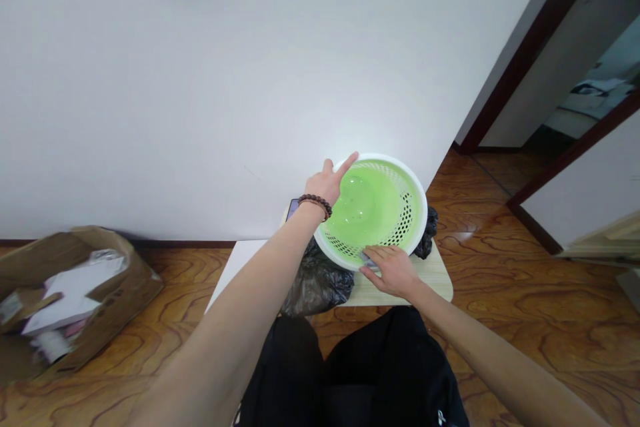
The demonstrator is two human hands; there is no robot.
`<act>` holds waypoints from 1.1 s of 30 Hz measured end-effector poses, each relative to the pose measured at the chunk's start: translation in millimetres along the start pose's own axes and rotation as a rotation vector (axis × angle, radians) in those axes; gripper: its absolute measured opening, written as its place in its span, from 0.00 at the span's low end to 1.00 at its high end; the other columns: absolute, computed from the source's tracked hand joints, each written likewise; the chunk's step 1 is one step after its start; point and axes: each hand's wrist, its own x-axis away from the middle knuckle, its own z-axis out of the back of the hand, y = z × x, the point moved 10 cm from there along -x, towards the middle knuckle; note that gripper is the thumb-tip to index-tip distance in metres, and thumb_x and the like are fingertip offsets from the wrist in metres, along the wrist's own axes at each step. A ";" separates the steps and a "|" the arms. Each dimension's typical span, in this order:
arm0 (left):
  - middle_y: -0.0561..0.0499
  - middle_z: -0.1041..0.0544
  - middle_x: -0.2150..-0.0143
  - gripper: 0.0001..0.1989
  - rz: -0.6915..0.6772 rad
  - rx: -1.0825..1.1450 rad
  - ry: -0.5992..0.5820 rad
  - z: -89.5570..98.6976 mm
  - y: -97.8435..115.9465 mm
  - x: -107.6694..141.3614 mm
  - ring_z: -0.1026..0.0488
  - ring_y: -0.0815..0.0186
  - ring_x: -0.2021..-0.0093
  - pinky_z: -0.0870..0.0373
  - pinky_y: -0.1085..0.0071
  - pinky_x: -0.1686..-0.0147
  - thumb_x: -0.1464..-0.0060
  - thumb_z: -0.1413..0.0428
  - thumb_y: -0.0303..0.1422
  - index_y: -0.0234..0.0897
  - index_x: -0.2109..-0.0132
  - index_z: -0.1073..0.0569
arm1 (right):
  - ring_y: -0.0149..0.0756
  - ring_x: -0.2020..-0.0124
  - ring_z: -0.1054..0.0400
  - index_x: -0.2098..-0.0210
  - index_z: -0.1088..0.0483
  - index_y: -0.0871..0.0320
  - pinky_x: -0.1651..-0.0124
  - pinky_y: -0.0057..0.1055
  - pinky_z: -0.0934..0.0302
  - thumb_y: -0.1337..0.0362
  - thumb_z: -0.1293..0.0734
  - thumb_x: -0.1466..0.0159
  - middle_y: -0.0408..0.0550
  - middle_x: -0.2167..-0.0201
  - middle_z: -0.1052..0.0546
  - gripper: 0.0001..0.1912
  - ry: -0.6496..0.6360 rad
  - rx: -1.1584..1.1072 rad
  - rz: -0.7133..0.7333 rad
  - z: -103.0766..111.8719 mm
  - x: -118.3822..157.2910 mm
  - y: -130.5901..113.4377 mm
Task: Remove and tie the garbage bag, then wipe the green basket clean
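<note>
A round green plastic strainer basket (pixel 417 213) with a white rim and perforated sides sits on a small light wood table (pixel 435 280). My left hand (pixel 327 183), with a beaded bracelet on the wrist, grips the rim at the far left, thumb and fingers astride it. At the near rim, my right hand (pixel 393 270) presses a small greyish cloth (pixel 367 257) against the basket; most of that cloth is hidden under the fingers. Crumpled black plastic bag (pixel 323 283) shows beneath the basket at the left, and more black plastic (pixel 427 233) pokes out at the right.
Part of a phone-like screen (pixel 292 209) peeks out behind my left wrist. A white wall (pixel 225 93) rises behind the table. On the wooden floor at the left is an open cardboard box (pixel 135 273) holding papers and packaging. A doorway (pixel 540 140) stands at the right.
</note>
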 end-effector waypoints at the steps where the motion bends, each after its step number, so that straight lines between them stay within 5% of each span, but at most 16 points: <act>1: 0.45 0.38 0.54 0.34 -0.002 0.003 0.003 0.3 0.2 0.1 0.31 0.66 0.71 0.38 0.67 0.71 0.42 0.65 0.25 0.63 0.37 0.69 | 0.42 0.50 0.36 0.48 0.36 0.59 0.49 0.37 0.47 0.49 0.46 0.36 0.54 0.50 0.30 0.25 -0.001 -0.004 -0.003 -0.5 0.2 0.3; 12: 0.45 0.37 0.53 0.31 0.013 -0.005 0.004 -1.8 -1.6 2.0 0.31 0.65 0.69 0.37 0.66 0.70 0.42 0.66 0.27 0.61 0.37 0.65 | 0.42 0.53 0.36 0.50 0.37 0.56 0.54 0.36 0.47 0.61 0.33 0.45 0.51 0.53 0.28 0.23 -0.115 0.065 -0.005 -15.9 -5.2 6.1; 19: 0.39 0.37 0.50 0.20 -0.029 -0.098 0.043 21.1 3.6 -16.9 0.37 0.55 0.52 0.35 0.64 0.66 0.45 0.59 0.34 0.35 0.46 0.40 | 0.41 0.54 0.35 0.51 0.36 0.56 0.52 0.37 0.49 0.65 0.35 0.44 0.52 0.54 0.27 0.21 -0.159 0.078 0.060 -17.9 -12.0 -1.9; 23: 0.41 0.36 0.47 0.23 -0.130 -0.051 0.033 29.5 24.1 -39.0 0.33 0.57 0.56 0.36 0.64 0.66 0.46 0.56 0.40 0.38 0.45 0.42 | 0.39 0.51 0.36 0.50 0.36 0.58 0.49 0.36 0.51 0.68 0.36 0.45 0.52 0.53 0.27 0.22 -0.168 0.062 0.090 -22.0 -9.6 3.0; 28: 0.46 0.29 0.54 0.30 -0.145 0.151 -0.039 15.3 35.8 -50.4 0.30 0.59 0.61 0.36 0.64 0.65 0.45 0.69 0.55 0.43 0.43 0.45 | 0.40 0.49 0.38 0.46 0.38 0.56 0.49 0.37 0.50 0.67 0.36 0.44 0.51 0.48 0.30 0.25 -0.155 0.014 0.097 -27.4 -1.9 15.2; 33: 0.47 0.31 0.53 0.28 -0.191 0.099 -0.087 10.8 38.7 -44.9 0.30 0.60 0.60 0.38 0.65 0.63 0.43 0.71 0.51 0.53 0.39 0.49 | 0.42 0.50 0.36 0.47 0.37 0.58 0.50 0.37 0.45 0.58 0.35 0.43 0.53 0.50 0.29 0.25 -0.138 -0.006 0.093 -25.7 -2.8 13.3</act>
